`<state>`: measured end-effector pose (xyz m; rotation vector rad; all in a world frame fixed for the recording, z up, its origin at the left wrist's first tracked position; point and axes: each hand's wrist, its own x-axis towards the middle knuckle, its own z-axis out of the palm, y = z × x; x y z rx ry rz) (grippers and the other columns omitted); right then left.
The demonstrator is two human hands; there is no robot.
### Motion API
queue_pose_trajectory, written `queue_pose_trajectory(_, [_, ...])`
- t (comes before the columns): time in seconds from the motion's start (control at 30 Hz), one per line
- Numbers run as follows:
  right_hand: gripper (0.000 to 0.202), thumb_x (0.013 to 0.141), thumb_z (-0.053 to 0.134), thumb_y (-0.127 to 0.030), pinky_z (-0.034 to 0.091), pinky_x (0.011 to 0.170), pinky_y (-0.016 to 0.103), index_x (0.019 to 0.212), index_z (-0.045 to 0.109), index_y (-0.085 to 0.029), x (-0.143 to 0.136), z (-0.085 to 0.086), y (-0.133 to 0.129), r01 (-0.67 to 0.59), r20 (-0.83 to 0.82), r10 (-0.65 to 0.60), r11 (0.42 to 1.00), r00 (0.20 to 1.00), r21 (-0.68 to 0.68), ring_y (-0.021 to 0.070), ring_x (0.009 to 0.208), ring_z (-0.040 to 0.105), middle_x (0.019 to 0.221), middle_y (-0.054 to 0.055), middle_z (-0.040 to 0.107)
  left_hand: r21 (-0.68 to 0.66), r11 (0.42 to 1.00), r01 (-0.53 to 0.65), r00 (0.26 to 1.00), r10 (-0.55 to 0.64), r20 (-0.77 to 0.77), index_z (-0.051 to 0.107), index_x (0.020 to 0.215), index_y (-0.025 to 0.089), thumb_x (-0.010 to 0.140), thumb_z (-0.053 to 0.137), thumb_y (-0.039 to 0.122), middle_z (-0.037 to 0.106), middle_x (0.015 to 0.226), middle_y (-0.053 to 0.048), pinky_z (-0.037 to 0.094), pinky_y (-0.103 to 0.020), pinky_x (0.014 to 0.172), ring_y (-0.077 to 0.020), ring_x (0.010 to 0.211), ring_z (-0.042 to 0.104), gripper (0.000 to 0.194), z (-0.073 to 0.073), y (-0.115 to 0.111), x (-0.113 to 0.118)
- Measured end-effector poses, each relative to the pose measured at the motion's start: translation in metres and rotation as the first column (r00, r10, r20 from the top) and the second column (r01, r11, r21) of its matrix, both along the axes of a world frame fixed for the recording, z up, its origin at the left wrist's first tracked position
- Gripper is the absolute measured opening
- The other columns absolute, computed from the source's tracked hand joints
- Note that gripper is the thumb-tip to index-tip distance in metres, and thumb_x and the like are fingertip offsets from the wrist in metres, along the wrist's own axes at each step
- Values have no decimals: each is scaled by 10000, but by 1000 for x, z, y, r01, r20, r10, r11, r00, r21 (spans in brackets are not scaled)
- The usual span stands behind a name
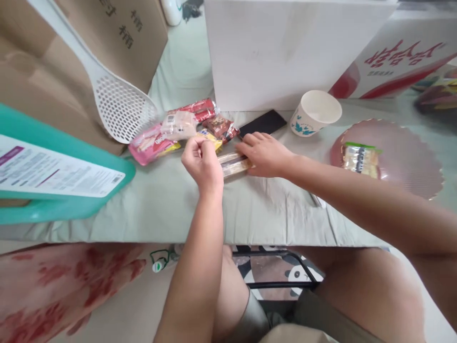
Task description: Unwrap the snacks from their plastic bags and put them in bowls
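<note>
A wrapped snack pack (pixel 234 166), pale with a dark stripe along it, lies on the table between my hands. At its left end is my left hand (pixel 204 164), fingers curled in and thumb pressed against them; what they pinch is hidden. My right hand (pixel 266 155) grips the pack's right end from above, fingers bent over it. Just beyond my hands sit a brown snack packet (pixel 219 126), a yellow packet (pixel 212 138) and a pink snack bag (pixel 152 144). A dark phone (pixel 263 123) lies flat behind my right hand.
To the right stand a paper cup (pixel 316 114) and a pink scalloped plate (pixel 410 157) bearing a snack packet (pixel 361 159). A white box (pixel 285 52) blocks the back. At left are a cardboard box (pixel 143 57), a white slotted skimmer (pixel 121 105) and a green container (pixel 117 176).
</note>
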<state>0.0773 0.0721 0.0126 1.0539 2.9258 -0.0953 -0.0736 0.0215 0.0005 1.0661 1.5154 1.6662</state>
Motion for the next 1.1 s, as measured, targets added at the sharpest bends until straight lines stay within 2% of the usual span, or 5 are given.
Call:
queue_pose_trajectory(0.23, [345, 758, 608, -389, 365, 625, 337, 1040, 540, -202, 40, 24, -61, 345, 145, -326, 928, 934, -137, 282, 805, 621, 954, 96, 679, 251, 938, -240, 971, 230, 66, 424, 587, 201, 784, 525, 41, 323, 544, 54, 226, -282, 520, -77, 531, 307, 273, 2, -2, -4])
queue_pose_trajectory(0.43, [486, 709, 643, -511, 380, 619, 324, 1045, 447, -219, 87, 10, -103, 728, -279, -773, 632, 569, -264, 258, 760, 595, 911, 74, 663, -19, 931, 364, 854, -325, 406, 587, 842, 219, 830, 695, 435, 607, 768, 16, 484, -261, 619, -119, 664, 610, 242, 2, -11, 44])
queue_pose_trajectory(0.57, [498, 703, 679, -572, 433, 638, 330, 984, 450, -230, 101, 1, -107, 518, -448, -753, 657, 481, -548, 215, 756, 575, 885, 45, 627, -63, 721, 690, 637, -564, 525, 650, 987, 212, 662, 845, 376, 719, 953, -18, 573, -319, 752, -187, 835, 706, 413, -1, -23, 79])
queue_pose_trajectory(0.8, [574, 758, 742, -463, 516, 636, 296, 1209, 474, -230, 114, -11, -105, -91, -414, -875, 405, 251, -910, 165, 753, 634, 946, 37, 663, -83, 853, 516, 719, -378, 583, 676, 899, 184, 576, 877, 322, 746, 834, -11, 607, -306, 684, -203, 780, 729, 404, -8, -9, 72])
queue_pose_trajectory(1.1, [112, 823, 618, -282, 499, 663, 303, 909, 650, -217, 108, -10, -102, -130, -561, -814, 547, 146, -827, 134, 676, 599, 808, 2, 665, -120, 884, 453, 763, -314, 566, 693, 872, 182, 591, 891, 323, 749, 807, -9, 627, -322, 716, -208, 777, 739, 372, -17, -1, 73])
